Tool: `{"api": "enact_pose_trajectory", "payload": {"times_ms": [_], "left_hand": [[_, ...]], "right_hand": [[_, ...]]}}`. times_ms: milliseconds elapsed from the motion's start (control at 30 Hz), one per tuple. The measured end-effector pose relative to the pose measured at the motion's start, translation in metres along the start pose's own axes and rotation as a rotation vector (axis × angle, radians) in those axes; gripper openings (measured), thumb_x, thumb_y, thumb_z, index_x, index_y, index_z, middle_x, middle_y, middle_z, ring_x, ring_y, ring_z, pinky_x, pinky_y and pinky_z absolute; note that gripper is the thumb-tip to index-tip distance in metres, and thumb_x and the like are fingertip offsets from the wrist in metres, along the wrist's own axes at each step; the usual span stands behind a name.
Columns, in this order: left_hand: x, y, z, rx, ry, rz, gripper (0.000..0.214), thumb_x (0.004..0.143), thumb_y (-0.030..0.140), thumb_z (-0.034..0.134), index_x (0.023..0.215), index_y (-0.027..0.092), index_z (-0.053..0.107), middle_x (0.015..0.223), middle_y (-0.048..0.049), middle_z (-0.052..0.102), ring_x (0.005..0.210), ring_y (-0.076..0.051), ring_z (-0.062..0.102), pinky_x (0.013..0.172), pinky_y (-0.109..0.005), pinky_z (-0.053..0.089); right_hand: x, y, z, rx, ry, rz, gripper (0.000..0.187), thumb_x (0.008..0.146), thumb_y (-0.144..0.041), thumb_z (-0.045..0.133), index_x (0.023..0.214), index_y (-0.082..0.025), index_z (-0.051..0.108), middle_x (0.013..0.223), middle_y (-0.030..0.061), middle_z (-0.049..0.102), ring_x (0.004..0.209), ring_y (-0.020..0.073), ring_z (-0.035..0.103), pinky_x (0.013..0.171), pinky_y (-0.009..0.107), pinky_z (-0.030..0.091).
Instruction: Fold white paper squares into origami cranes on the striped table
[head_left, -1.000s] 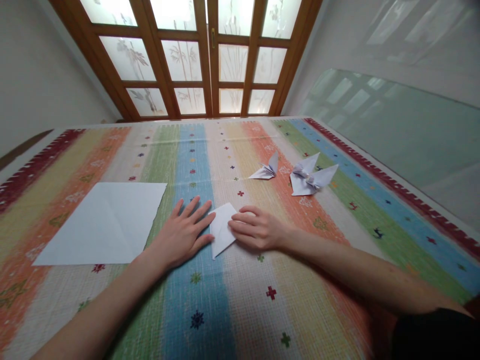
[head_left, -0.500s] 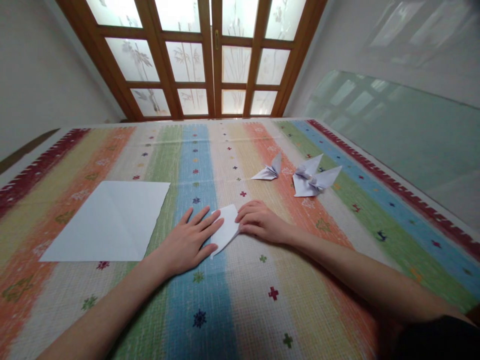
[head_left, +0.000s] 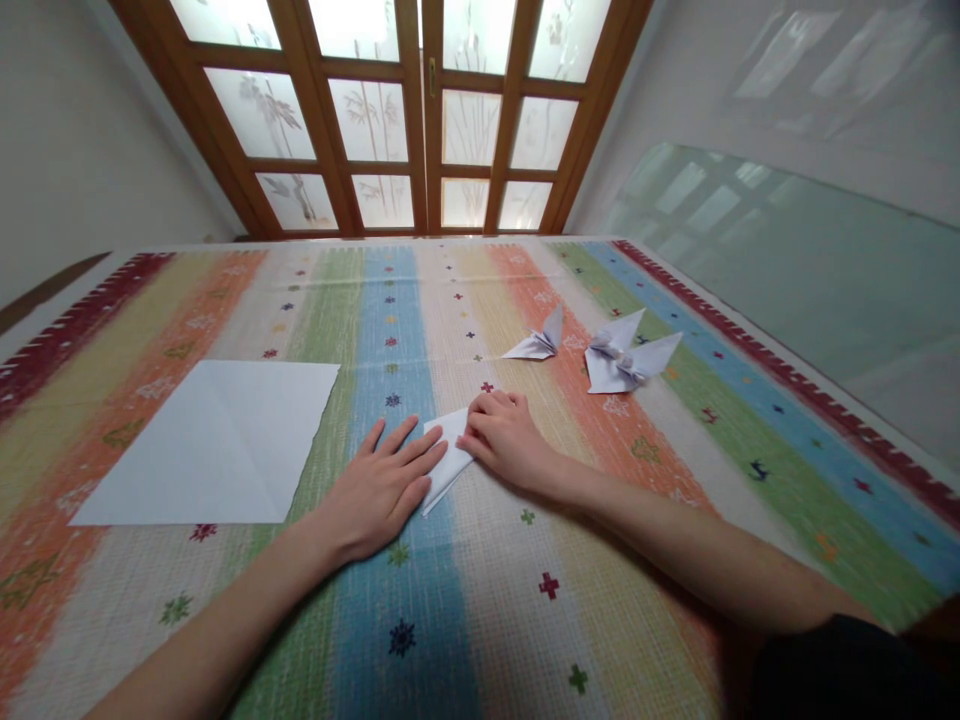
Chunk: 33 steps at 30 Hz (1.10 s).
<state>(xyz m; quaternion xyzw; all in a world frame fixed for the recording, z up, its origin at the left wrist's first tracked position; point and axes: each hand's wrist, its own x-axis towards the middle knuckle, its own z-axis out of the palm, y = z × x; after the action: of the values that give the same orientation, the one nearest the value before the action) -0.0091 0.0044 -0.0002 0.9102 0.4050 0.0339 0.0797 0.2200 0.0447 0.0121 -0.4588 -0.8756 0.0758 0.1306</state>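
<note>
A small folded piece of white paper (head_left: pixel 448 462) lies on the striped cloth in front of me. My left hand (head_left: pixel 390 485) rests flat on its left side, fingers spread. At the paper's right edge, the fingers of my right hand (head_left: pixel 506 438) are bent together and pinch the fold, covering that corner. The lower edge shows layers slightly apart. To the left of my left hand lies a larger flat white sheet (head_left: pixel 217 445) with a ragged right edge and faint creases.
Beyond my right hand stand several folded paper cranes, a single one (head_left: pixel 538 340) and a cluster (head_left: pixel 626 355) farther right. A striped tablecloth (head_left: pixel 495 620) covers the table. Wooden doors (head_left: pixel 424 120) with frosted panes are at the far end, and a glass panel (head_left: pixel 750 220) leans at the right.
My right hand has moved slightly left over the paper, its fingers closing tighter. The paper's curved right side now lies flatter, folded to a straight edge. My left hand has barely shifted.
</note>
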Motion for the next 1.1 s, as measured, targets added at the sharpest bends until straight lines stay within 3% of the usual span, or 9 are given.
{"api": "enact_pose_trajectory", "payload": {"times_ms": [167,467,733,967,1033,1100], "left_hand": [[0.003,0.007,0.003,-0.039,0.049,-0.058,0.047,0.101,0.040,0.031,0.145,0.027,0.042,0.153,-0.0022,0.041,0.144,-0.032,0.029,0.114,-0.062,0.021],[0.001,0.012,0.002,-0.046,0.055,-0.067,0.053,0.099,0.039,0.035,0.149,0.021,0.034,0.152,-0.0056,0.043,0.144,-0.032,0.029,0.114,-0.062,0.022],[-0.001,0.020,0.010,0.052,0.099,-0.050,0.055,0.098,0.034,0.038,0.152,0.027,0.029,0.155,-0.0072,0.038,0.143,-0.035,0.029,0.112,-0.062,0.023],[-0.001,0.021,0.007,0.072,0.067,-0.041,0.045,0.099,0.034,0.039,0.143,0.037,0.045,0.155,-0.0073,0.037,0.142,-0.039,0.030,0.109,-0.064,0.025],[-0.002,0.021,0.008,0.060,0.079,-0.046,0.045,0.099,0.037,0.038,0.144,0.037,0.043,0.155,-0.0063,0.037,0.143,-0.038,0.029,0.110,-0.063,0.024],[-0.001,0.022,0.009,0.051,0.089,-0.060,0.045,0.100,0.039,0.037,0.145,0.038,0.042,0.155,-0.0054,0.037,0.143,-0.037,0.029,0.111,-0.063,0.024]], "right_hand": [[0.000,-0.001,0.000,-0.008,-0.008,-0.012,0.023,0.095,-0.034,0.058,0.085,-0.015,0.066,0.099,0.0074,0.063,0.097,0.0218,0.050,0.086,0.037,0.025],[0.000,-0.010,0.003,-0.093,0.007,0.030,0.021,0.094,-0.034,0.058,0.088,-0.015,0.065,0.101,0.0086,0.064,0.099,0.0237,0.050,0.088,0.039,0.025],[-0.003,-0.007,0.007,-0.052,0.044,0.090,0.025,0.095,-0.038,0.055,0.083,-0.017,0.062,0.099,0.0072,0.064,0.099,0.0230,0.051,0.088,0.039,0.026],[-0.011,0.010,0.003,-0.142,0.119,0.153,0.029,0.091,-0.046,0.060,0.084,-0.017,0.061,0.100,0.0102,0.064,0.098,0.0269,0.051,0.087,0.043,0.029],[-0.016,0.012,0.000,-0.130,0.156,0.104,0.024,0.093,-0.040,0.057,0.087,-0.017,0.062,0.100,0.0101,0.065,0.097,0.0261,0.052,0.087,0.042,0.031],[-0.023,0.011,-0.002,-0.099,0.168,-0.036,0.017,0.095,-0.031,0.053,0.091,-0.018,0.063,0.102,0.0099,0.066,0.098,0.0244,0.053,0.088,0.041,0.033]]}}
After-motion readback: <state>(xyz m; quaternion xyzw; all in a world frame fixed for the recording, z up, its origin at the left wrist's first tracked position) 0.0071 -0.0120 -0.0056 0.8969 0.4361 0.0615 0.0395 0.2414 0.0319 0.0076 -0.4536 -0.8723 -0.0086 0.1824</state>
